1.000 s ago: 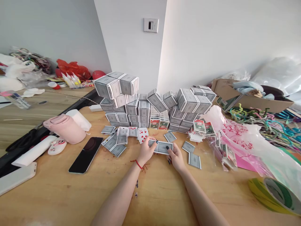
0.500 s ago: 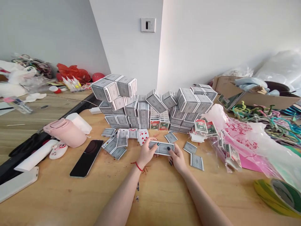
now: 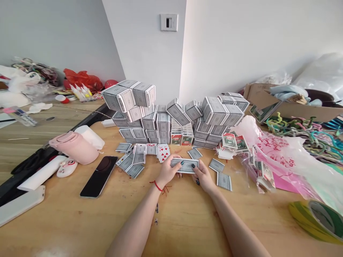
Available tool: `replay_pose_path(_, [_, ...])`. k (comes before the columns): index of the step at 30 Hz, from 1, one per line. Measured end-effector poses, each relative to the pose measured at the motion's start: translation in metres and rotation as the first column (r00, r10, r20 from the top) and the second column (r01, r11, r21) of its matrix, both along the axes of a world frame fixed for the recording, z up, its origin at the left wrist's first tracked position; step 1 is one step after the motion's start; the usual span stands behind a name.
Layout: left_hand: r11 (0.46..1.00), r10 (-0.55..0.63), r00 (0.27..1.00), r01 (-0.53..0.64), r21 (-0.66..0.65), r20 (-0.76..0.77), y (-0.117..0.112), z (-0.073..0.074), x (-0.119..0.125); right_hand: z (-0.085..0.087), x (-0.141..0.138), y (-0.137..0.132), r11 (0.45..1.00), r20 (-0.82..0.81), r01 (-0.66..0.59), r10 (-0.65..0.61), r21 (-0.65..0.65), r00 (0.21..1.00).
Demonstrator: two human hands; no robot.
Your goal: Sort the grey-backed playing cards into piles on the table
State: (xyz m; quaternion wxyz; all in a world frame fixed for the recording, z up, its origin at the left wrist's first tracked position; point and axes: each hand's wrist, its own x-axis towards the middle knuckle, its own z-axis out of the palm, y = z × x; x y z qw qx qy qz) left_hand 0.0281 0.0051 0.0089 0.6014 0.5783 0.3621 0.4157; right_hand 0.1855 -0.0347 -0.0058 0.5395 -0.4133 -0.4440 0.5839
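A small stack of grey-backed playing cards [image 3: 185, 165] is held flat between both hands just above the wooden table [image 3: 80, 221]. My left hand [image 3: 167, 173], with a red string on its wrist, grips the stack's left end. My right hand [image 3: 204, 177] pinches the right end with dark-painted nails. Loose cards [image 3: 135, 160] lie to the left, one face up with red hearts [image 3: 163, 152]. More single cards [image 3: 223, 180] rest to the right. Behind stands a heap of boxed card decks [image 3: 166, 117].
A black phone [image 3: 98, 176], a pink jug [image 3: 75, 146] and white cases [image 3: 20, 205] lie at left. Pink and clear plastic bags [image 3: 270, 153], a cardboard box [image 3: 284, 107], coloured hooks [image 3: 302, 132] and a green tape roll [image 3: 316, 221] fill the right side.
Both hands keep hold of the card stack and have shifted slightly up and away from me. The view has tilted a little; nothing else has moved.
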Motion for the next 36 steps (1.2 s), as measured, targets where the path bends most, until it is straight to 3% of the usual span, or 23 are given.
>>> replay_pose_path(6, [0.999, -0.002, 0.998, 0.0, -0.033, -0.065, -0.0024, 0.0041, -0.0012, 0.0001, -0.0013, 0.0008, 1.0, 0.017, -0.019, 0.02, -0.015, 1.0])
replay_pose_path(15, [1.0, -0.006, 0.995, 0.008, 0.018, -0.098, -0.0033, 0.0038, 0.0031, -0.0017, -0.0016, 0.0015, 0.995, 0.031, -0.093, 0.094, -0.028, 0.995])
replay_pose_path(36, [0.97, 0.148, 0.97, -0.103, 0.222, -0.194, -0.0023, 0.0035, 0.0037, 0.0063, -0.005, 0.0018, 0.999, 0.033, -0.035, 0.035, -0.002, 0.999])
